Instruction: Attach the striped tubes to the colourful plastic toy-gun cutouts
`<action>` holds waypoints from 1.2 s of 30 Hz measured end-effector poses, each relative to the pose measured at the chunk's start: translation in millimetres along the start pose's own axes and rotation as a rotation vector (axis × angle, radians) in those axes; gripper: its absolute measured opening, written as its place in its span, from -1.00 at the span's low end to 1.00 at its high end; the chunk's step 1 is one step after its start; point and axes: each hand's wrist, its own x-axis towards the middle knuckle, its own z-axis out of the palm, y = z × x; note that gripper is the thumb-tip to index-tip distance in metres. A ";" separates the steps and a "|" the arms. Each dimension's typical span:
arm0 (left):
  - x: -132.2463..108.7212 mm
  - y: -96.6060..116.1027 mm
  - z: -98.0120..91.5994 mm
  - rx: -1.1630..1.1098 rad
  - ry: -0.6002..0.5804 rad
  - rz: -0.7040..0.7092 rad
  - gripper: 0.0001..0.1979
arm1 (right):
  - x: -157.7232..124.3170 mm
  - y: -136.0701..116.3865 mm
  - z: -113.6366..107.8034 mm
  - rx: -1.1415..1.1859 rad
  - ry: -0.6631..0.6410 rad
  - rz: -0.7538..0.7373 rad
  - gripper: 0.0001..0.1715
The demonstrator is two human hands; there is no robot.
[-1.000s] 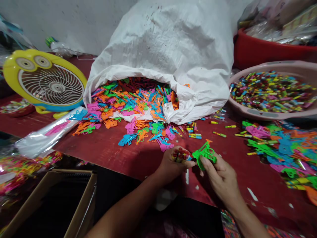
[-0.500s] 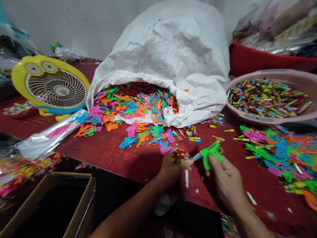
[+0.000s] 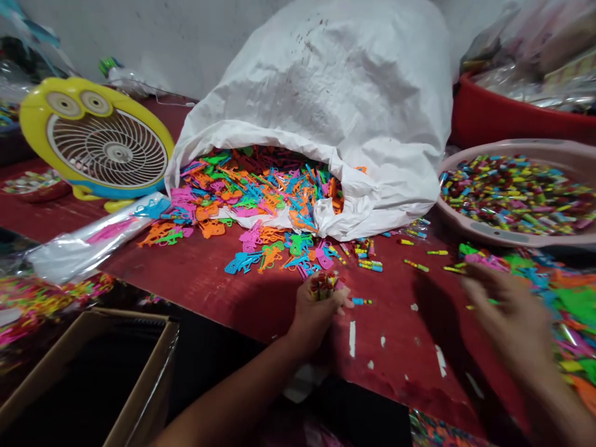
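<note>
My left hand [image 3: 316, 310] is closed around a bundle of small coloured tubes [image 3: 327, 284], red and yellow ends up. Just beyond its fingertips shows a blue-and-yellow tube [image 3: 362, 302]; I cannot tell whether they touch it. My right hand [image 3: 507, 316], smeared by motion, is at the right beside a heap of plastic toy guns [image 3: 575, 304] mixed with tubes. Whether its fingers hold anything is unclear. Ahead of my left hand lie more toy guns [image 3: 272, 254] in pink, orange, green and blue, spilling from a large white sack [image 3: 321, 93].
A pink basin [image 3: 516, 239] full of tubes stands at the right, before a red tub [image 3: 512, 118]. On the left are a yellow fan [image 3: 35, 133], a plastic-wrapped package [image 3: 69, 254] and a cardboard box [image 3: 153, 372] below the red table [image 3: 186, 279].
My right hand has moved right, away from my left hand, and the green toy gun no longer shows in it. My left hand keeps its bundle. The view has shifted slightly.
</note>
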 end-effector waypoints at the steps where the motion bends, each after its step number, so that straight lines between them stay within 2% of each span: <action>1: -0.7 -0.1 -1.5 -0.005 0.023 0.015 -0.75 | -4.7 -21.0 23.9 0.068 -0.094 -0.029 -0.65; 3: -2.4 0.6 -4.7 -0.026 0.077 0.046 -0.70 | -8.8 -61.4 69.6 0.230 -0.309 -0.086 -0.69; 6: -3.5 3.3 -7.8 -0.048 0.152 0.076 -0.66 | -1.8 -104.0 120.3 0.230 -0.397 -0.036 -0.66; 8: -2.9 5.2 -8.2 -0.062 0.175 0.087 -0.66 | 6.4 -117.2 140.2 0.228 -0.392 0.012 -0.64; 11: -0.7 7.8 -7.8 -0.084 0.170 0.085 -0.67 | 13.2 -120.3 152.3 0.301 -0.427 0.047 -0.67; 14: 1.0 9.6 -8.4 -0.120 0.160 0.081 -0.66 | 8.3 -111.4 146.8 0.417 -0.480 0.098 -0.64; 17: 2.1 9.0 -9.9 -0.133 0.160 0.100 -0.68 | -5.9 -98.3 128.5 0.524 -0.489 0.194 -0.59; 22: 2.1 6.6 -3.9 -0.091 0.142 0.096 -0.70 | -37.0 -93.7 95.0 0.837 -0.335 0.447 -0.58; 25: 0.3 6.7 5.9 -0.047 0.071 0.053 -0.72 | -50.3 -99.5 84.2 0.947 -0.302 0.503 -0.58; 29: -3.5 5.1 16.1 0.022 -0.041 0.032 -0.77 | -59.7 -96.1 76.1 0.989 -0.350 0.481 -0.49; 31: -4.7 3.5 18.1 0.072 -0.093 0.009 -0.78 | -64.5 -89.7 71.3 0.940 -0.378 0.459 -0.56; 36: -4.8 -0.4 18.8 0.072 -0.095 -0.004 -0.75 | -76.0 -79.7 57.9 0.686 -0.257 0.310 -0.74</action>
